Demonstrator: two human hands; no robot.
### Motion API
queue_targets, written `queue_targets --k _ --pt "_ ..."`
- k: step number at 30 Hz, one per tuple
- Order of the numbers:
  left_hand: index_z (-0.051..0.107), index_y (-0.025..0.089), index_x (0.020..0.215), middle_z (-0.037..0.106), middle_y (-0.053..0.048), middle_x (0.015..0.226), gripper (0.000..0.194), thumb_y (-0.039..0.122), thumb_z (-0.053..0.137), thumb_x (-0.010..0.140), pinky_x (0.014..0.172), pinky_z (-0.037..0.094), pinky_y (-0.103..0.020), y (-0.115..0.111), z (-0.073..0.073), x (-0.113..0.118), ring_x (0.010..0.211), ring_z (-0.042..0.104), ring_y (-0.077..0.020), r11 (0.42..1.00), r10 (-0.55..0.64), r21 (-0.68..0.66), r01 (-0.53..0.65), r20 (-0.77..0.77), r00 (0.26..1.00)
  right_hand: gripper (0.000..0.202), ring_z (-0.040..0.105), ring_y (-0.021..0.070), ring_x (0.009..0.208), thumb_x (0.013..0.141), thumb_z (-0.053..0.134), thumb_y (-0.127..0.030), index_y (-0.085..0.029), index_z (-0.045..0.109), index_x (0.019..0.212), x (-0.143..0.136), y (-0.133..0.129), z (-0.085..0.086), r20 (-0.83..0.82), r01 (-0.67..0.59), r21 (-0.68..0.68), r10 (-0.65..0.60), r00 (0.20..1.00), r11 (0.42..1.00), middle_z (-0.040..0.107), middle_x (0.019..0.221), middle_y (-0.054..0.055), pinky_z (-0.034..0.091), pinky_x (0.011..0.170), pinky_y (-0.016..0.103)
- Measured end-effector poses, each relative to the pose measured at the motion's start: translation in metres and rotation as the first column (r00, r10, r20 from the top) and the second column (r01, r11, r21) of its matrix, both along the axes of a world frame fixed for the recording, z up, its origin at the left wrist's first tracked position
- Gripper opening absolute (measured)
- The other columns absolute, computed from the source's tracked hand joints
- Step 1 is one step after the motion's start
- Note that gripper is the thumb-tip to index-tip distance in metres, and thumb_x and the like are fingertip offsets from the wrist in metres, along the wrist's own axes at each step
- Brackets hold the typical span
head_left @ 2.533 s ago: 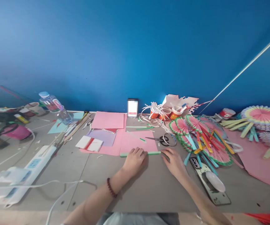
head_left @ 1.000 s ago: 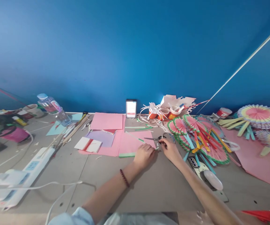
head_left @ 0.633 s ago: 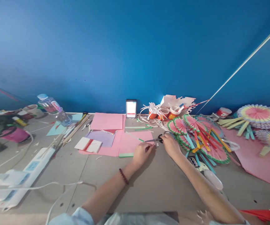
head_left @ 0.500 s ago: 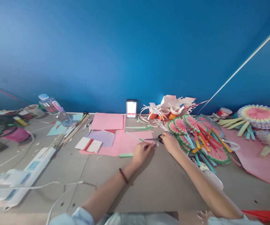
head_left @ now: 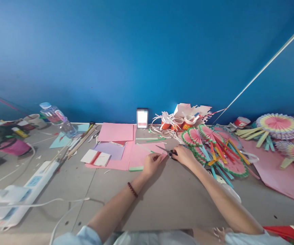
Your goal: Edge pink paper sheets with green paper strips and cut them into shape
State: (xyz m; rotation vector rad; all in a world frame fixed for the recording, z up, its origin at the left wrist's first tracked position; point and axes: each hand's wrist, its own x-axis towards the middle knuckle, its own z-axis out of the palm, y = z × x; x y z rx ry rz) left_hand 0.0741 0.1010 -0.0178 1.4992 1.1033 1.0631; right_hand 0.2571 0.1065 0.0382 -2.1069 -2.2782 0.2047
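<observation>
1. Left of the frame: clear bottle [head_left: 67, 127] with a blue cap, on my tabletop [head_left: 167, 199].
2. Middle: big pink sheet [head_left: 140, 157], with a green strip [head_left: 136, 168] along its lower edge.
3. My left hand [head_left: 151, 164] is at that sheet's right side, fingers bunched. Honestly can't tell what's between them.
4. Just right of center, the scissors [head_left: 168, 152], gripped in my right hand [head_left: 184, 156], blades pointing left. Hands are near each other, not touching.
5. Further right: pleated paper fans [head_left: 213, 133], piled up.
</observation>
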Motion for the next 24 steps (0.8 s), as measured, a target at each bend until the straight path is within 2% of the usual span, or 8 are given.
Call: queue_targets --k 3,5,7,9,11,16,21,24 --pt "0.07 0.016 0.073 0.067 -0.006 0.072 0.036 0.049 0.057 0.079 0.061 0.042 -0.029 0.0 0.001 -0.001 0.068 0.056 -0.018 0.998 -0.005 0.063 0.006 -0.022 1.0 0.008 0.066 0.0201 0.074 0.076 0.06 -0.023 -0.017 0.064 0.079 0.008 0.0 -0.003 -0.27 0.076 -0.006 -0.074 0.96 0.997 0.07 0.081 0.008 0.046 0.06 0.025" --pt "0.068 0.016 0.075 0.067 -0.007 0.075 0.036 0.05 0.055 0.081 0.064 0.043 -0.03 -0.001 0.003 -0.002 0.07 0.057 -0.0183 0.997 0.004 0.073 -0.005 0.002 1.0 0.012 0.063 0.0155 0.056 0.076 0.06 -0.027 -0.017 0.062 0.082 0.014 -0.001 -0.005 -0.514 0.137 -0.097 -0.167 0.841 0.986 0.069 0.073 0.005 0.046 0.05 0.023" --pt "0.065 0.017 0.077 0.065 -0.006 0.075 0.036 0.05 0.051 0.083 0.066 0.044 -0.03 -0.002 0.005 -0.003 0.071 0.056 -0.0173 0.998 0.011 0.067 -0.014 0.033 0.999 0.018 0.057 0.0121 0.044 0.074 0.061 -0.032 -0.017 0.061 0.085 0.02 -0.003 -0.007 -0.702 0.17 -0.187 -0.252 0.666 0.968 0.068 0.069 0.002 0.043 0.041 0.022" --pt "0.061 0.017 0.077 0.062 -0.004 0.073 0.036 0.05 0.048 0.085 0.065 0.043 -0.029 -0.003 0.007 -0.004 0.069 0.054 -0.0155 0.998 0.012 0.065 -0.016 0.063 0.998 0.024 0.055 0.0106 0.044 0.07 0.065 -0.035 -0.017 0.061 0.086 0.025 -0.006 -0.007 -0.808 0.167 -0.201 -0.26 0.528 0.965 0.067 0.072 0.002 0.04 0.038 0.02" --pt "0.059 0.018 0.076 0.058 -0.002 0.069 0.036 0.051 0.047 0.086 0.063 0.042 -0.028 -0.003 0.008 -0.004 0.064 0.052 -0.0142 0.998 0.002 0.065 -0.007 0.084 0.996 0.027 0.054 0.0097 0.047 0.066 0.068 -0.037 -0.018 0.062 0.085 0.028 -0.012 -0.008 -0.847 0.127 -0.206 -0.242 0.473 0.97 0.066 0.073 0.001 0.036 0.037 0.018" --pt "0.061 0.016 0.078 0.059 -0.002 0.069 0.037 0.051 0.051 0.083 0.059 0.039 -0.027 -0.002 0.007 -0.006 0.061 0.051 -0.0134 1.0 -0.011 0.026 0.009 0.07 0.997 0.031 0.054 0.0095 0.057 0.066 0.07 -0.041 -0.017 0.063 0.084 0.034 -0.033 -0.009 -0.811 -0.079 -0.354 -0.264 0.521 0.932 0.063 0.074 0.001 0.035 0.041 0.015" --pt "0.063 0.013 0.075 0.058 -0.001 0.065 0.037 0.049 0.054 0.081 0.058 0.037 -0.024 -0.001 0.009 -0.007 0.061 0.049 -0.0126 1.0 -0.024 -0.003 0.024 0.044 0.999 0.037 0.048 0.008 0.055 0.068 0.067 -0.05 -0.017 0.059 0.082 0.036 -0.045 -0.011 -0.754 -0.118 -0.445 -0.3 0.584 0.888 0.059 0.07 -0.001 0.031 0.042 0.015" --pt "0.065 0.013 0.073 0.058 -0.001 0.064 0.037 0.048 0.056 0.079 0.056 0.036 -0.024 0.002 0.008 -0.009 0.06 0.048 -0.012 0.999 -0.04 -0.014 0.04 0.045 0.998 0.037 0.046 0.0076 0.054 0.068 0.067 -0.05 -0.017 0.06 0.082 0.037 -0.046 -0.012 -0.742 -0.101 -0.462 -0.321 0.588 0.881 0.059 0.07 -0.002 0.028 0.04 0.015"
